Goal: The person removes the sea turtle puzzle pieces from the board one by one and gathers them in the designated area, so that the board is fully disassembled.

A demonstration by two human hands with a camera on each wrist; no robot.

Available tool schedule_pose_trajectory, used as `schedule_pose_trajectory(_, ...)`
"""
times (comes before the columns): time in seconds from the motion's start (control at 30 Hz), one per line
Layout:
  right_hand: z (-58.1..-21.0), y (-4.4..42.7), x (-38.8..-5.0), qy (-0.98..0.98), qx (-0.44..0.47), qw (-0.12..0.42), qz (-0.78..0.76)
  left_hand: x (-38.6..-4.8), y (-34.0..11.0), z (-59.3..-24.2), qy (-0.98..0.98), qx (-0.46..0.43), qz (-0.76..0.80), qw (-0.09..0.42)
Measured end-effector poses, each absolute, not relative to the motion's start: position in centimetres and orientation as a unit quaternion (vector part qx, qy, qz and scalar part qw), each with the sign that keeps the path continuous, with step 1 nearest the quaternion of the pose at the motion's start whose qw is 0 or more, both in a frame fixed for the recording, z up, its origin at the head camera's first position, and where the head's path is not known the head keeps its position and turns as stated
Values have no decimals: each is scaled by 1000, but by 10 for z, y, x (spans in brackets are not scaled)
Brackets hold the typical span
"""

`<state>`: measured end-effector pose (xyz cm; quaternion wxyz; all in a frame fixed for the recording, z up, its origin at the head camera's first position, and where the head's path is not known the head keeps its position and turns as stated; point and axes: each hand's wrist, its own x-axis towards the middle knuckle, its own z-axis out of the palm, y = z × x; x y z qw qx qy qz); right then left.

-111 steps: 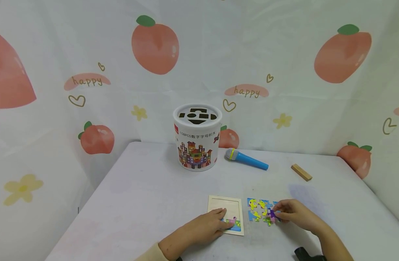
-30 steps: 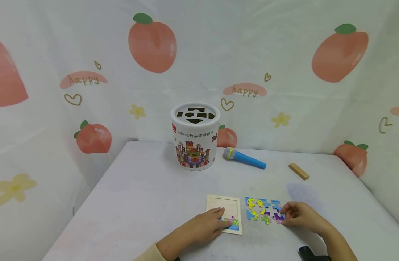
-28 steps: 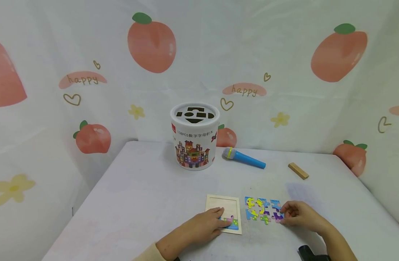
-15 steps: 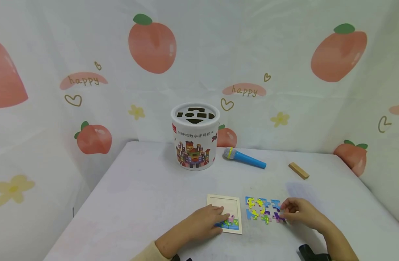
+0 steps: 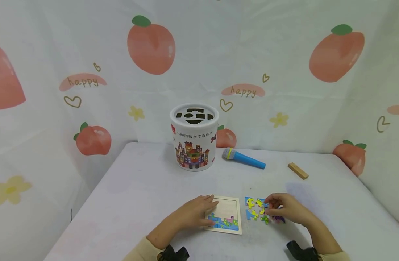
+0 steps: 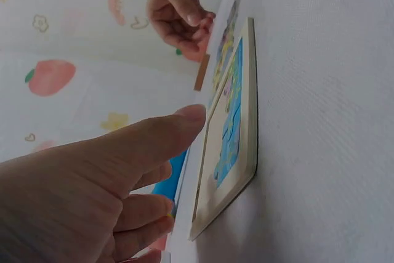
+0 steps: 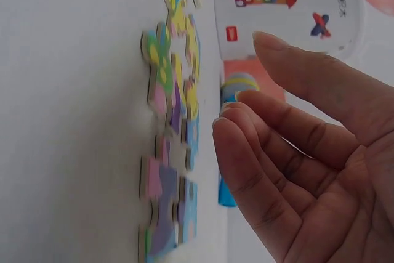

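A shallow wooden puzzle tray (image 5: 240, 214) lies on the table, with a row of joined blue, green and pink jigsaw pieces (image 5: 223, 222) along its near edge. My left hand (image 5: 194, 214) is at the tray's left side, fingers extended; in the left wrist view the thumb (image 6: 154, 137) hovers by the tray and grips nothing. To the tray's right lie several loose jigsaw pieces (image 5: 250, 203), blue, yellow, green and purple. Over their right part is my right hand (image 5: 290, 208), hiding some; in the right wrist view its loosely bent fingers (image 7: 240, 164) hold nothing.
A white block bucket (image 5: 195, 145) with a slotted lid stands at the back. Right of it lie a blue toy microphone (image 5: 246, 159) and a small wooden block (image 5: 298, 170). A printed cloth (image 5: 199, 54) hangs behind the table.
My left hand has drawn back leftward off the tray, uncovering more of the pieces in it. My right hand has moved from the loose pieces' right edge leftward over them.
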<state>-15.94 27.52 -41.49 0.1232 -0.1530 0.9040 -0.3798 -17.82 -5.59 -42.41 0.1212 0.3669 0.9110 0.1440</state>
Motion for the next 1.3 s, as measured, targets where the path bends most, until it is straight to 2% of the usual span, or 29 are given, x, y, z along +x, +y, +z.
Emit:
schedule_pose_trajectory(0.6, -414, 230, -171, 892, -192, 141, -384, -181, -69, -429, 910, 333, 180, 170)
schedule_pose_trajectory(1.03, -414, 196, -177, 881, -245, 137, -381, -182, -69, -433, 911, 325, 179, 179)
schedule_pose_trajectory(1.3, -415, 175, -182, 874, -260, 156, -380, -181, -70, -431, 908, 325, 188, 184)
